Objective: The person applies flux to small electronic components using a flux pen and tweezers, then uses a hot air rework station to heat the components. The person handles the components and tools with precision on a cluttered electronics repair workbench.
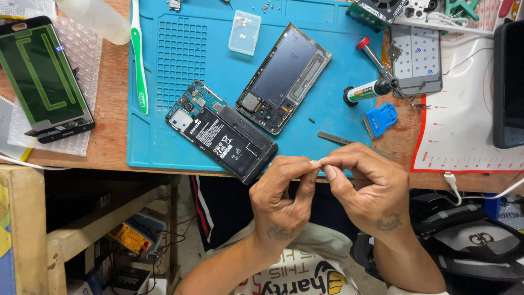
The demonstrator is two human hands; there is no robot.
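Observation:
My left hand (281, 194) and my right hand (365, 183) meet at their fingertips just in front of the table's edge, pinching something tiny between them (317, 161); what it is cannot be told. Just beyond the hands lies an opened phone body (221, 131) with its black battery and blue circuit board exposed, on a blue work mat (164, 147). Next to it, further back, lies a dark phone frame (284, 77) at an angle. Grey tweezers (341, 140) rest on the mat right above my right hand.
A phone screen panel (43, 79) lies on bubble wrap at the left. A green-and-white toothbrush (139, 54), a small clear box (244, 33), a glue tube (371, 90), a blue scraper (380, 119) and a red-handled screwdriver (371, 53) are nearby. A white ruled mat (469, 120) is at right.

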